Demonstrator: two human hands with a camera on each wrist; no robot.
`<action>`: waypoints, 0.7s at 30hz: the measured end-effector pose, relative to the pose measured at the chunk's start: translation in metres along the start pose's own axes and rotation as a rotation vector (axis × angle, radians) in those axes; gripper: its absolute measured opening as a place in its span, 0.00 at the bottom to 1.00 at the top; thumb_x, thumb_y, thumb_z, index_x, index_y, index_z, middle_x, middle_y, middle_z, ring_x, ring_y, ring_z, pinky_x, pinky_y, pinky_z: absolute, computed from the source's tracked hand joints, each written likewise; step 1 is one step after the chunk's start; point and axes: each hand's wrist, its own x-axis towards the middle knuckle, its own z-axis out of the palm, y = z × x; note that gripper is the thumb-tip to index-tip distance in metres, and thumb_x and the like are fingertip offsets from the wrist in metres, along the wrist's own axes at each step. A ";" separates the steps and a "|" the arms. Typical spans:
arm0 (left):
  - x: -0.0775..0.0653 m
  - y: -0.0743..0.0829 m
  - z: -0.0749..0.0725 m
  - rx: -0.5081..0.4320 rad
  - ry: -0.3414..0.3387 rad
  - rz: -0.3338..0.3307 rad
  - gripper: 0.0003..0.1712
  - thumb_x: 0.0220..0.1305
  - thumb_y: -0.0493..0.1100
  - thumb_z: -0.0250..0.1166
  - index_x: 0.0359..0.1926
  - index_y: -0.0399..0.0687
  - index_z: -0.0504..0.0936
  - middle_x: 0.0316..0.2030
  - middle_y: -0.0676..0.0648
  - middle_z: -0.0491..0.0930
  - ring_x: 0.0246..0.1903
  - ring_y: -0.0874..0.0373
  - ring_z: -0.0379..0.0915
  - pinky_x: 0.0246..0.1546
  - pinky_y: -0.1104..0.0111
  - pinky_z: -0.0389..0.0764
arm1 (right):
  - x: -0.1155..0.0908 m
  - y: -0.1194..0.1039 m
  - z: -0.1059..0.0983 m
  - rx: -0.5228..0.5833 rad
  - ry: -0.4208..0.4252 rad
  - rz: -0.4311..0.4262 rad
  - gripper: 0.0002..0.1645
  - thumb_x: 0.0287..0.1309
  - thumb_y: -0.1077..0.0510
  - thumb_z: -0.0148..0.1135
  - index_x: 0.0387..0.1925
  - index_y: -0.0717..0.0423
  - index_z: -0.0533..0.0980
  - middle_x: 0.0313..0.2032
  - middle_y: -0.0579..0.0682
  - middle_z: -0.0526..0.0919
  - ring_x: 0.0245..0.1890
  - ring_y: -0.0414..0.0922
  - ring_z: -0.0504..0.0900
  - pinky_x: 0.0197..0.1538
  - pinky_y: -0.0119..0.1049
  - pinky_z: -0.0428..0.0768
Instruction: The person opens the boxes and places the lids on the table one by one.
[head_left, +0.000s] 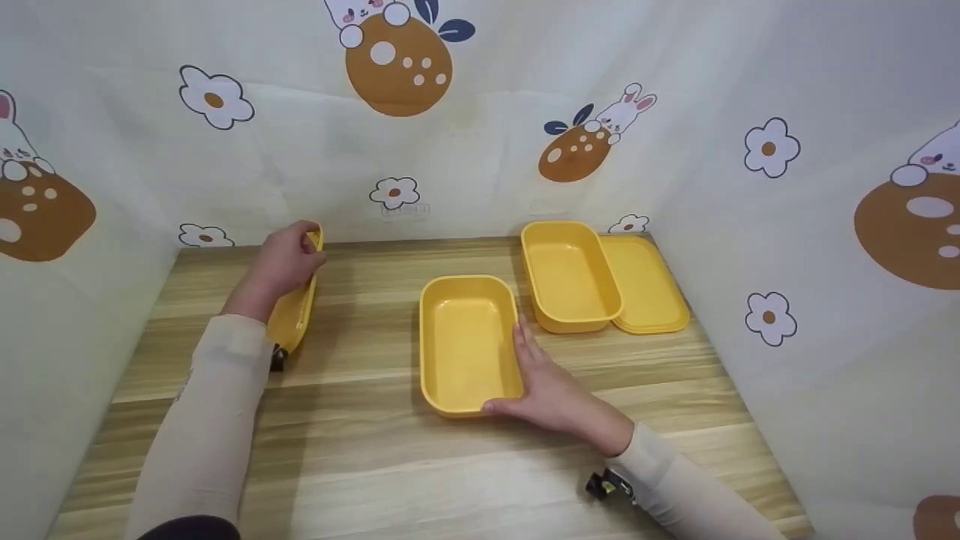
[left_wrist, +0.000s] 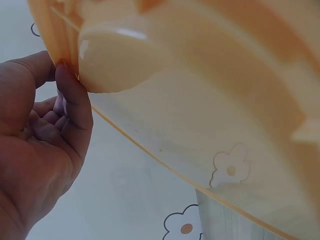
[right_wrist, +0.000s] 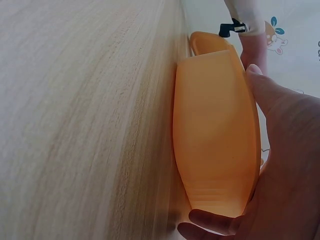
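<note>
My left hand (head_left: 283, 262) pinches the far edge of a yellow lid (head_left: 294, 319), which stands up on its side at the left of the table. Up close, the thumb and index finger (left_wrist: 75, 102) grip the thin, see-through lid (left_wrist: 200, 125) at its rim. A yellow rectangular food container (head_left: 469, 345) sits in the middle, its open top upward and nothing inside. My right hand (head_left: 559, 394) holds it at the near right corner, the thumb at the near rim and the fingers along the right wall (right_wrist: 215, 130).
A second yellow container (head_left: 570, 277) stands at the back right, overlapping a flat yellow lid (head_left: 651, 289). The wood-grain table (head_left: 375, 480) is bounded at the back and sides by a patterned cloth (head_left: 480, 142).
</note>
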 end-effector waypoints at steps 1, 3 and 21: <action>0.001 -0.001 0.001 -0.003 -0.003 -0.002 0.35 0.80 0.39 0.61 0.81 0.28 0.63 0.48 0.35 0.77 0.41 0.46 0.75 0.40 0.59 0.79 | 0.000 0.000 0.000 -0.001 -0.001 0.002 0.88 0.54 0.16 0.72 0.90 0.57 0.32 0.88 0.59 0.28 0.85 0.66 0.48 0.81 0.61 0.60; 0.003 -0.003 0.002 -0.005 -0.005 -0.007 0.35 0.81 0.39 0.61 0.81 0.29 0.63 0.48 0.35 0.77 0.42 0.46 0.75 0.40 0.59 0.79 | 0.001 0.001 0.000 -0.006 -0.005 0.007 0.88 0.54 0.16 0.72 0.90 0.56 0.31 0.88 0.58 0.27 0.85 0.65 0.47 0.81 0.61 0.60; 0.016 -0.005 0.012 -0.010 -0.020 -0.018 0.34 0.79 0.38 0.62 0.79 0.28 0.66 0.47 0.36 0.77 0.41 0.47 0.73 0.40 0.59 0.77 | 0.000 0.003 0.002 0.009 0.000 0.003 0.88 0.55 0.15 0.71 0.90 0.57 0.33 0.88 0.61 0.30 0.86 0.65 0.47 0.82 0.61 0.59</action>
